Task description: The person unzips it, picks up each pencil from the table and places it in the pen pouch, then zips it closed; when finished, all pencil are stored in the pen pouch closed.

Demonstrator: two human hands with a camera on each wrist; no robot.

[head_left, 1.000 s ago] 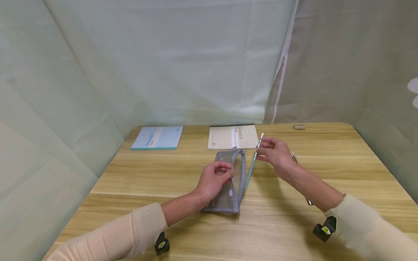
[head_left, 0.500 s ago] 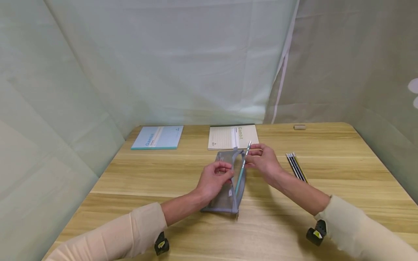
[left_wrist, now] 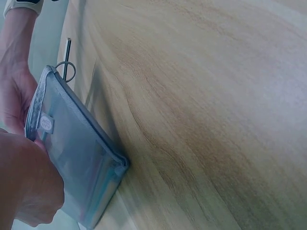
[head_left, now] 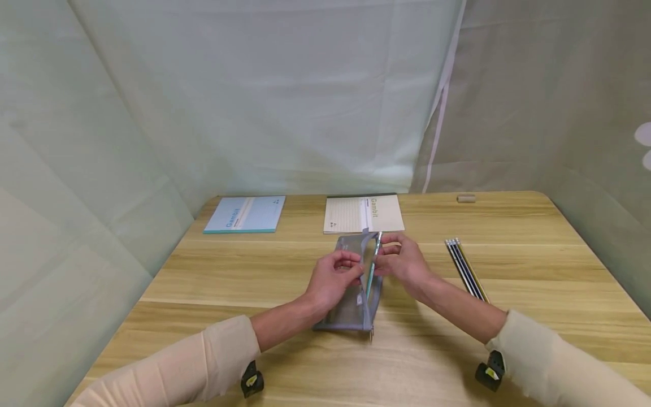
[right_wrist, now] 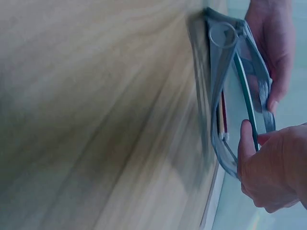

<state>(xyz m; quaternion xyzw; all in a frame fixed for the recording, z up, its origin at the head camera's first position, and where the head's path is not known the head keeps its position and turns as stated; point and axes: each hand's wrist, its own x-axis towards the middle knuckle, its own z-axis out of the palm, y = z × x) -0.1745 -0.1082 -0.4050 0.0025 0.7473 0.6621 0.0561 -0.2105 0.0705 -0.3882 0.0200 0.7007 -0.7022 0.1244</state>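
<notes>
A grey translucent zip pencil case (head_left: 346, 316) lies on the table with its mouth spread apart. My left hand (head_left: 330, 285) pinches the near-left edge of that mouth between thumb and fingers. In my right hand (head_left: 407, 264) is a green pencil (head_left: 370, 281), held near its upper end and slanting down into the mouth. From the right wrist, the green pencil (right_wrist: 245, 91) shows between the two zip edges, with other pencils (right_wrist: 224, 112) lying inside. The left wrist view shows the case's side (left_wrist: 79, 143); the left hand covers part of it.
Several dark and yellow pencils (head_left: 465, 268) lie side by side to the right, partly behind the right forearm. A blue notebook (head_left: 267, 215) and a cream notebook (head_left: 386, 212) lie farther back. Near the back edge sits a small brown object (head_left: 465, 198).
My right hand has moved left and toward me, bringing the green pencil from beside the case down into its mouth. The left hand has stayed on the case's edge.
</notes>
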